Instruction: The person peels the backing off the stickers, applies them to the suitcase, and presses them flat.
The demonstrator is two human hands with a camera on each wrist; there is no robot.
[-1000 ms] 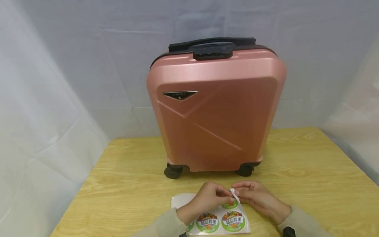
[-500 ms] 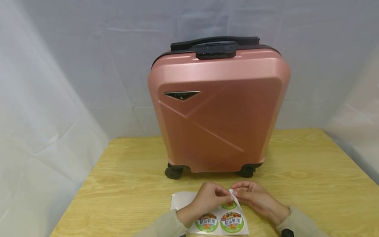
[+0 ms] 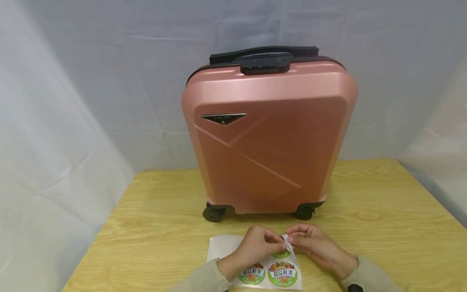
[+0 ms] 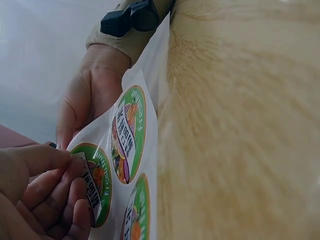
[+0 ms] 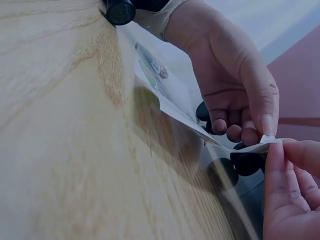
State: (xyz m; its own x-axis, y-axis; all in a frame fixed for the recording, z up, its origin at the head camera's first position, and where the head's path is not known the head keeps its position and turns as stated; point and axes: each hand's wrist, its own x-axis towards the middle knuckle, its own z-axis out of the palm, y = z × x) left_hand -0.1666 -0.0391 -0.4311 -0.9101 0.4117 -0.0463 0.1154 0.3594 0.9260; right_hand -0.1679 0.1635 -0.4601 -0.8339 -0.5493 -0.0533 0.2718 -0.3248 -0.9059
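Note:
In the head view a white sheet of round fruit stickers (image 3: 219, 245) lies near the table's front, its far right corner lifted and bent. The left hand (image 3: 253, 248) pinches the sheet close to this corner. From the other side the right hand (image 3: 322, 248) pinches the folded corner (image 5: 268, 141) between thumb and finger. Green-rimmed stickers show below the hands, including a fully visible sticker (image 3: 282, 274); the left hand and forearm cover others. In the left wrist view several stickers (image 4: 128, 134) sit flat on the backing. Whether a sticker edge has separated at the corner cannot be told.
A pink hard-shell suitcase (image 3: 270, 146) stands upright on its black wheels just beyond the hands, its black handle (image 3: 264, 50) on top. Beneath everything is a wood-grain table (image 3: 157, 227). White cloth (image 3: 109, 101) hangs behind and at both sides.
The sticker sheet has shifted slightly left under the hands. Both hands keep their pinch at the corner, almost in place. The head view has moved a little.

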